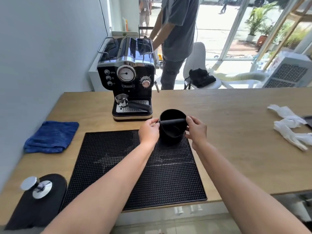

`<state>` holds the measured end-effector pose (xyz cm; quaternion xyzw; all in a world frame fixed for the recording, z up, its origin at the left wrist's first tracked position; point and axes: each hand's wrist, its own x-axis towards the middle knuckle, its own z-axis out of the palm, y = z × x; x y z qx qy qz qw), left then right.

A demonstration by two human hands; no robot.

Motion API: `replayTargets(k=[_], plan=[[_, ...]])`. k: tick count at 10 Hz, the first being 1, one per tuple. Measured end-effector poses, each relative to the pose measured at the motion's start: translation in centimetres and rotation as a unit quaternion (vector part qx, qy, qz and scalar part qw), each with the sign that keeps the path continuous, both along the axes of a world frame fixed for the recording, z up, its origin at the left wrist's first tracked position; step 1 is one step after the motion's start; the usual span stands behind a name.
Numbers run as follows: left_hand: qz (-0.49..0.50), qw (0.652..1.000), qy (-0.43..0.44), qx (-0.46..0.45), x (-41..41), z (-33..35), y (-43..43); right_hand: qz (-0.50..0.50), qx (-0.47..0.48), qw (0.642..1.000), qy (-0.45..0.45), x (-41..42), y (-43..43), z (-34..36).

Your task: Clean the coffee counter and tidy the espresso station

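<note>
A black knock box with a bar across its top stands at the far right corner of the black rubber bar mat. My left hand grips its left side and my right hand grips its right side, fingers at the ends of the bar. Behind it stands the black espresso machine, with a portafilter lying on its drip tray. A folded blue cloth lies on the wooden counter to the left. A metal tamper rests on a black tamping pad at the near left.
White gloves lie crumpled at the counter's right. A wall runs along the left. Beyond the counter a person stands by a white chair with a black bag; an air cooler sits at the far right.
</note>
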<state>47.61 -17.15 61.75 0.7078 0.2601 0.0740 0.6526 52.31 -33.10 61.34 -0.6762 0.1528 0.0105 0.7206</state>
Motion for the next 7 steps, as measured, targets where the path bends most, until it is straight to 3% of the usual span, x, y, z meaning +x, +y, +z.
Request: replayTargets(k=[5,6,7], plan=[[-0.035,0.999,0.021,0.021,0.4,0.5,-1.4,-0.01,-0.101,0.995,-0.015,-0.7,-1.7,-1.0],[-0.047,0.999,0.017,0.013,-0.2,0.7,-1.0,-0.034,-0.179,0.982,-0.048,-1.6,-1.1,0.0],[-0.038,0.997,0.019,0.069,-1.7,1.2,0.1,-0.075,-0.308,0.936,-0.154,-3.2,0.4,1.0]])
